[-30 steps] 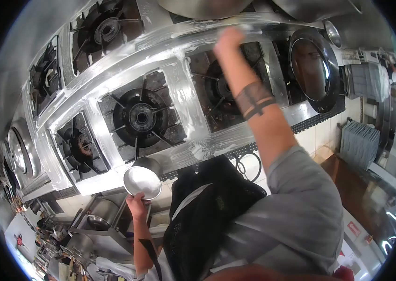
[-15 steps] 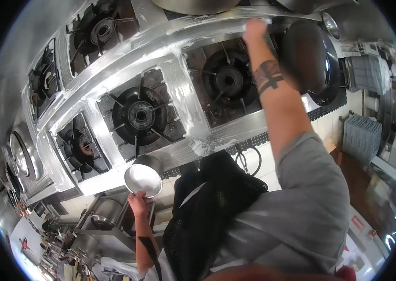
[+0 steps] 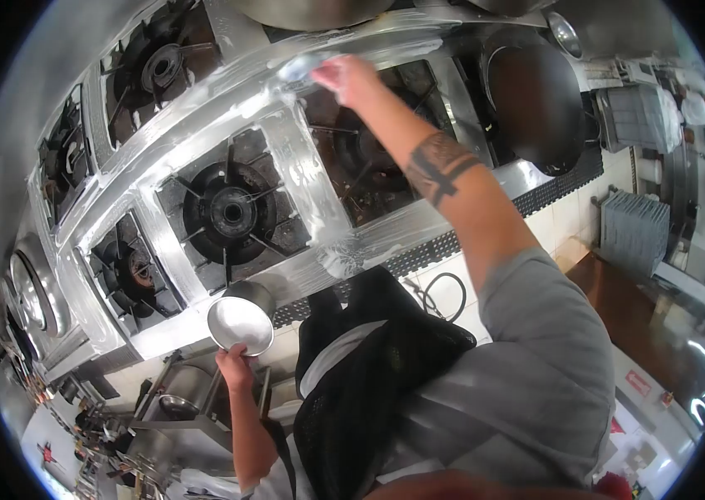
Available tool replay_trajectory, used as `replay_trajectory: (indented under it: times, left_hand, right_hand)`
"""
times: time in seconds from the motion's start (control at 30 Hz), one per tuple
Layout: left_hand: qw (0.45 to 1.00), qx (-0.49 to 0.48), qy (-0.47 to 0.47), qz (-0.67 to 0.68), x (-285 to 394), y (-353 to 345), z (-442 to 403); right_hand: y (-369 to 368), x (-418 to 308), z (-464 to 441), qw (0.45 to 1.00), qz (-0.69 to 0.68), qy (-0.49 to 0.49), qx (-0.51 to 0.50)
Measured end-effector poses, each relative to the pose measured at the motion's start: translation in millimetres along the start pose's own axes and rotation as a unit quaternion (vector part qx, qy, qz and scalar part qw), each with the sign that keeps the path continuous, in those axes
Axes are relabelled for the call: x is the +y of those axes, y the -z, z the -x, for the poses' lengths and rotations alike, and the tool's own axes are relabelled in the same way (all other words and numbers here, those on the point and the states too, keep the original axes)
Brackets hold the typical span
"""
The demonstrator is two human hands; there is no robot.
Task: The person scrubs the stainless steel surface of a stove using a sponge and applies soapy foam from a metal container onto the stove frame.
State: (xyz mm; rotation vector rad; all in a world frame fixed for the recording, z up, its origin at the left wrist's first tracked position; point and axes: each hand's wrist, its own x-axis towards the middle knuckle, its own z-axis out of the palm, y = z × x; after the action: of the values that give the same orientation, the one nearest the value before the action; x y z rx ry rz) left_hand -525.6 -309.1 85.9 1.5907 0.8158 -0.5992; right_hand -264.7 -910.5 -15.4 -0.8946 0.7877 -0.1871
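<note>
My left hand [image 3: 235, 365] is closed on the rim of a round metal bowl [image 3: 241, 326], held in front of the stove's near edge. White liquid or foam seems to cover the inside of the bowl. Out over the stove [image 3: 331, 204], my right hand [image 3: 346, 77] is closed on a pale, blurred sponge-like pad [image 3: 299, 67]. It presses the pad to the metal strip behind the burners. White suds streak that strip and the bars between the burners. My right forearm passes above the right front burner [image 3: 377, 142] and partly hides it.
A large dark pan [image 3: 535, 104] sits at the stove's right end. Another burner [image 3: 230, 212] lies in the middle, and big pots [image 3: 311, 10] stand at the back. Grey stacked trays [image 3: 635, 233] are at the right. A person [image 3: 698, 107] is far off at the right.
My right hand has swept left along the back strip with the pad, from near the dark pan to behind the burners. My left hand still holds the bowl. The view has shifted slightly.
</note>
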Motion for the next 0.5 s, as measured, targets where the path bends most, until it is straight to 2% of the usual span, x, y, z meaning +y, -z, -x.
replay_trajectory:
  times: [0.03, 0.1, 0.17, 0.2, 0.23, 0.3, 0.43, 0.5]
  left_hand:
    - [1.0, -0.011, -0.004, -0.017, 1, 3, -1]
    - [0.999, -0.016, -0.004, -0.029, -6, 11, -5]
    - [0.995, -0.025, -0.052, -0.083, -3, 6, -4]
    - [1.0, 0.002, -0.008, -0.019, 6, -4, 4]
    - [1.0, 0.006, -0.008, -0.019, 2, 1, 2]
    - [0.996, -0.035, -0.046, -0.073, -8, 16, -5]
    - [0.985, -0.045, -0.115, -0.12, -8, 9, 0]
    - [1.0, -0.019, -0.015, -0.007, 1, 1, 3]
  right_hand:
    - [5, -23, 15, 0.989, -0.14, -0.042, 0.035]
    - [29, -43, 12, 0.987, -0.146, 0.0, 0.061]
    - [37, -57, 19, 0.984, -0.121, 0.073, 0.109]
    - [40, -63, 18, 0.982, -0.118, 0.074, 0.128]
    - [45, -64, 14, 0.98, -0.115, 0.075, 0.147]
    - [52, -70, 18, 0.98, -0.13, 0.06, 0.141]
    - [77, -99, 19, 0.988, -0.086, 0.078, 0.101]
    - [88, -127, 17, 0.978, -0.061, 0.07, 0.188]
